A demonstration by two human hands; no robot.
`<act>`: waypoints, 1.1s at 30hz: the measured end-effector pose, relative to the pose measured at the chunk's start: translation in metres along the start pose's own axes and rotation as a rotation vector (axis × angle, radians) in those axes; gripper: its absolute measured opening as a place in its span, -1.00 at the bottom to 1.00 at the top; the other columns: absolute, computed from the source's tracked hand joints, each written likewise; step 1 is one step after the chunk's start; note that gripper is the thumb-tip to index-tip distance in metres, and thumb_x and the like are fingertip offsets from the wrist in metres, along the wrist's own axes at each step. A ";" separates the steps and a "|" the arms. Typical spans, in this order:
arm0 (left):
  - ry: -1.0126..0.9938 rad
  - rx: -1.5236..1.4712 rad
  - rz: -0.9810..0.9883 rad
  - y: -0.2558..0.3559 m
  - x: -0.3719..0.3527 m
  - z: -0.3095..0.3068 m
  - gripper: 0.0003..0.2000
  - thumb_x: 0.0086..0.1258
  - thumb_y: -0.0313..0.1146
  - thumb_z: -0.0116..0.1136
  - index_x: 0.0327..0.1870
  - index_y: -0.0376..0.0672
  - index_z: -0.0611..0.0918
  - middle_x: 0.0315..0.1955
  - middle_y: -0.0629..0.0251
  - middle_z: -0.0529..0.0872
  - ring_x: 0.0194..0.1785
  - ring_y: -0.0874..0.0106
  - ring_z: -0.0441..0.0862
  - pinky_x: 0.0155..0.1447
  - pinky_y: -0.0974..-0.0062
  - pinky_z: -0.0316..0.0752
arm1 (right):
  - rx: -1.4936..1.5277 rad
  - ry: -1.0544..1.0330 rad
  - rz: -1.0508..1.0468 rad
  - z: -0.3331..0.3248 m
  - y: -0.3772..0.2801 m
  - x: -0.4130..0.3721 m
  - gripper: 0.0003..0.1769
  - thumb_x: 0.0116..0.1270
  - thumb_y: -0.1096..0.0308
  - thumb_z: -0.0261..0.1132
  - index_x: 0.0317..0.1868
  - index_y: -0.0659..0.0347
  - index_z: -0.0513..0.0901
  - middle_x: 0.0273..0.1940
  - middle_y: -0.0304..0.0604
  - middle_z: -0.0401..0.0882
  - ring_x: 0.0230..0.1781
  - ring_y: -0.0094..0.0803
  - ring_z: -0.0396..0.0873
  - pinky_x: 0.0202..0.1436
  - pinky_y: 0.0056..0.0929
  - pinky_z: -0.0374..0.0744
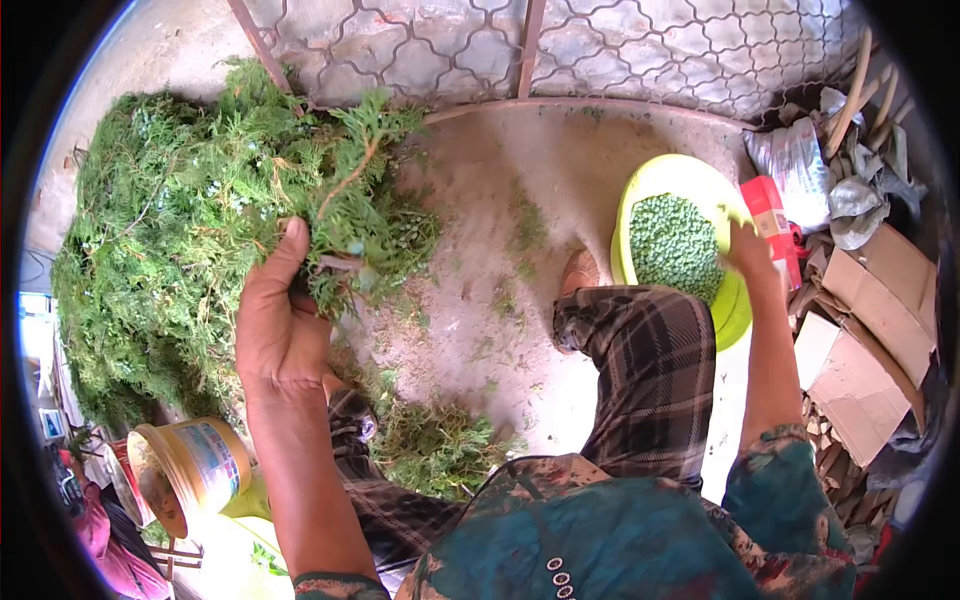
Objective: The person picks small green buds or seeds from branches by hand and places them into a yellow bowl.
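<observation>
My left hand (285, 310) grips a leafy evergreen branch (350, 185) between thumb and fingers, its brown stem pointing up. Behind it rises a big heap of cut evergreen branches (170, 220) with small pale berry-like cones among the leaves. On the other side, my right hand (748, 250) is at the right rim of a yellow-green bucket (735, 310). Its fingers are smeared by motion, so what they hold, if anything, does not show. Small round green cones (675, 245) lie in a thick layer inside the bucket.
A metal lattice (440, 50) stands at the far side. To the right are a red box (768, 225), a silvery sack (790, 165) and cardboard (855, 380). Loose sprigs (430, 440) lie between my legs. A tipped yellow pail (205, 465) sits at lower left.
</observation>
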State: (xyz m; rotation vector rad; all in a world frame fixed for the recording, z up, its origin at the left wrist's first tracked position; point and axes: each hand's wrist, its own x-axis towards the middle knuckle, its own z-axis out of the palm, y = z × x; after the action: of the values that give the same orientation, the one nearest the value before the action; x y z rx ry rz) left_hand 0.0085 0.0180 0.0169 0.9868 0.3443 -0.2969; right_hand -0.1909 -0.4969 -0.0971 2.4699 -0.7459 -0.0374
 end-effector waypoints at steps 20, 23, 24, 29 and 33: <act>-0.177 0.159 0.005 -0.007 -0.013 0.015 -0.74 0.24 -0.50 0.21 -0.07 -0.26 0.48 -0.21 0.27 0.64 -0.11 0.45 0.58 0.03 0.53 0.45 | 2.129 -1.069 -0.634 -0.284 -0.246 -0.037 -0.74 0.31 0.17 0.19 -0.36 0.21 0.52 -0.63 -0.36 0.36 -0.71 -0.65 0.27 -0.68 -0.61 0.24; -0.182 0.061 -0.093 -0.007 -0.003 0.006 -0.77 0.25 -0.50 0.21 -0.10 -0.26 0.51 -0.23 0.25 0.65 -0.11 0.44 0.58 0.05 0.53 0.44 | 2.191 -1.222 -0.573 -0.287 -0.246 -0.036 -0.76 0.31 0.19 0.19 -0.36 0.21 0.51 -0.63 -0.36 0.35 -0.74 -0.66 0.25 -0.70 -0.63 0.21; -0.179 0.064 -0.093 -0.008 -0.002 0.007 -0.77 0.25 -0.50 0.21 -0.10 -0.26 0.51 -0.23 0.25 0.65 -0.11 0.44 0.58 0.05 0.53 0.44 | 2.230 -1.308 -0.512 -0.287 -0.248 -0.036 -0.76 0.31 0.20 0.20 -0.36 0.21 0.51 -0.64 -0.36 0.34 -0.75 -0.66 0.24 -0.70 -0.64 0.20; -0.015 0.276 0.202 0.011 0.027 -0.027 -0.80 0.32 -0.38 0.15 -0.14 -0.29 0.53 -0.31 0.21 0.65 -0.22 0.43 0.60 -0.04 0.47 0.51 | 2.348 -1.164 -0.379 -0.265 -0.241 -0.034 -0.79 0.29 0.21 0.23 -0.26 0.18 0.48 -0.58 -0.34 0.39 -0.72 -0.65 0.29 -0.69 -0.64 0.27; 0.104 0.101 0.245 0.036 0.026 -0.043 -0.71 0.29 -0.32 0.18 -0.05 -0.29 0.52 -0.28 0.17 0.66 -0.29 0.37 0.58 -0.10 0.44 0.53 | 2.606 -1.044 -0.090 -0.256 -0.224 -0.028 -0.79 0.30 0.21 0.23 -0.23 0.15 0.46 -0.43 -0.27 0.46 -0.59 -0.61 0.41 -0.66 -0.61 0.38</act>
State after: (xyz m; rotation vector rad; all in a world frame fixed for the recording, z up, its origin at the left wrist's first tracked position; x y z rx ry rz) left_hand 0.0397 0.0707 0.0115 1.1341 0.3018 -0.0408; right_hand -0.0561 -0.1984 0.0002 4.9972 -1.6010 -1.1487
